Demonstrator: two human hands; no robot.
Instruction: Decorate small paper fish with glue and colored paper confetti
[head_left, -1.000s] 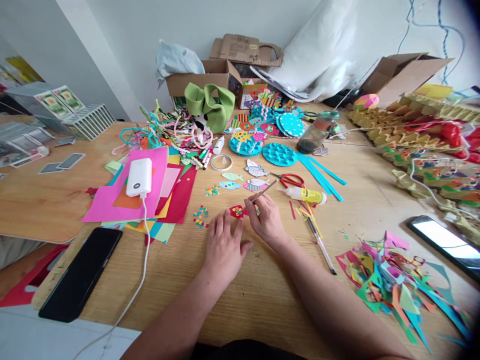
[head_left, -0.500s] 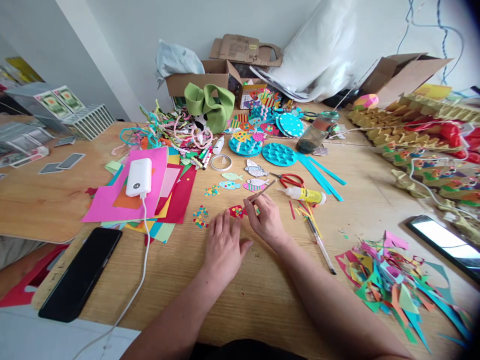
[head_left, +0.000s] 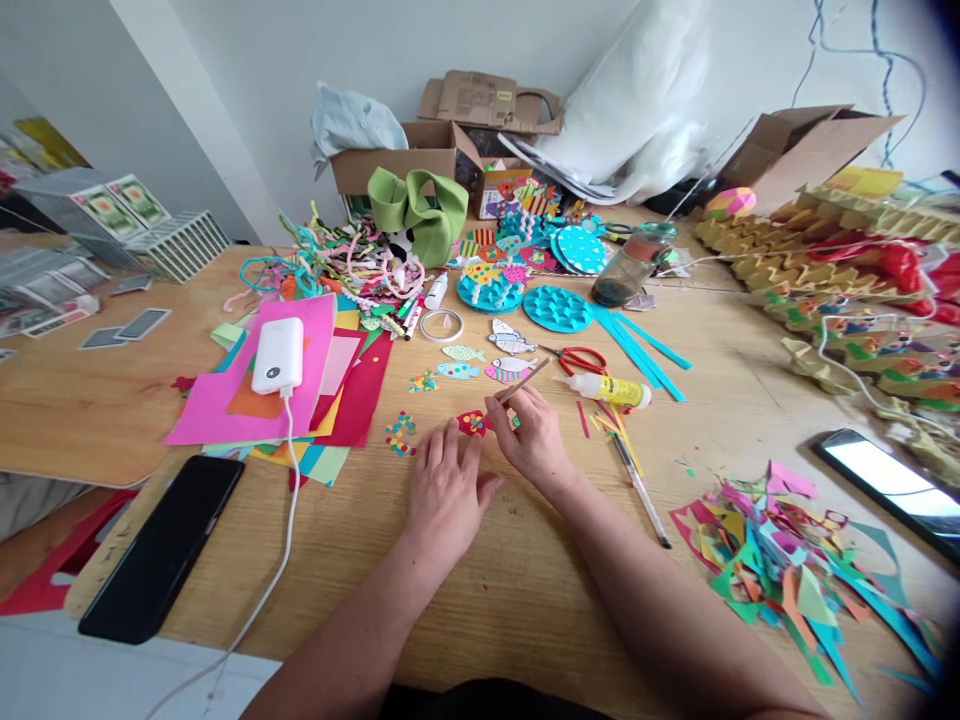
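My right hand (head_left: 531, 435) is closed round a thin stick (head_left: 531, 377), whose upper end points up to the right. Under its fingers lies a red paper fish (head_left: 472, 423) with coloured dots, partly covered by both hands. My left hand (head_left: 448, 487) rests flat on the table, fingers stretched out, tips at the lower edge of the red fish. Left of it are loose paper dots (head_left: 400, 434), with a smaller pile of dots (head_left: 424, 381) above. Several decorated paper fish (head_left: 512, 370) lie just beyond my hands. A glue bottle (head_left: 611, 390) and red-handled scissors (head_left: 583, 360) are right of them.
Coloured paper sheets (head_left: 360, 400) carry a white power bank (head_left: 278, 355) with a cable. A black phone (head_left: 161, 548) lies at left, another phone (head_left: 892, 490) at right. Paper scraps (head_left: 787, 560), a pen (head_left: 643, 490), blue discs (head_left: 559, 309), a glass jar (head_left: 636, 265) and egg trays (head_left: 810, 260) surround the work area.
Almost nothing differs. My right hand and the stick have shifted very slightly left over the red fish; my left hand stays flat in nearly the same place.
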